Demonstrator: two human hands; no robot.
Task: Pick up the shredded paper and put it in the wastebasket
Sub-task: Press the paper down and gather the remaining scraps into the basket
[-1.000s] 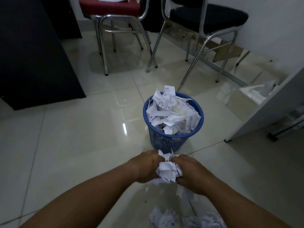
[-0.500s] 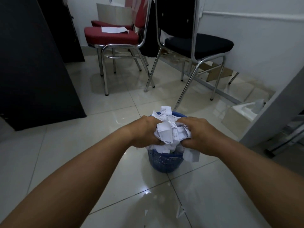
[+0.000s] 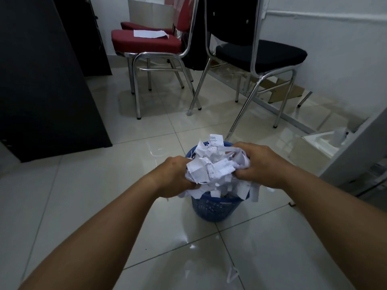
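Observation:
A blue mesh wastebasket [image 3: 214, 208] stands on the tiled floor, heaped to the rim with white paper. Directly above it I hold a bundle of shredded paper [image 3: 211, 171] between both hands. My left hand [image 3: 174, 177] grips the bundle's left side and my right hand [image 3: 258, 164] grips its right side. Strips hang down from the bundle over the basket's rim. A few small scraps of paper [image 3: 232, 274] lie on the floor close to me.
A red chair [image 3: 146, 41] with a sheet of paper on it and a black chair [image 3: 260, 54] stand behind the basket on chrome legs. A dark cabinet [image 3: 41, 80] is at the left. A white furniture panel [image 3: 356, 151] rises at the right.
Both hands have lifted the paper bundle from the floor in front of the basket up and forward to just over its top. The bundle has spread wider between my hands.

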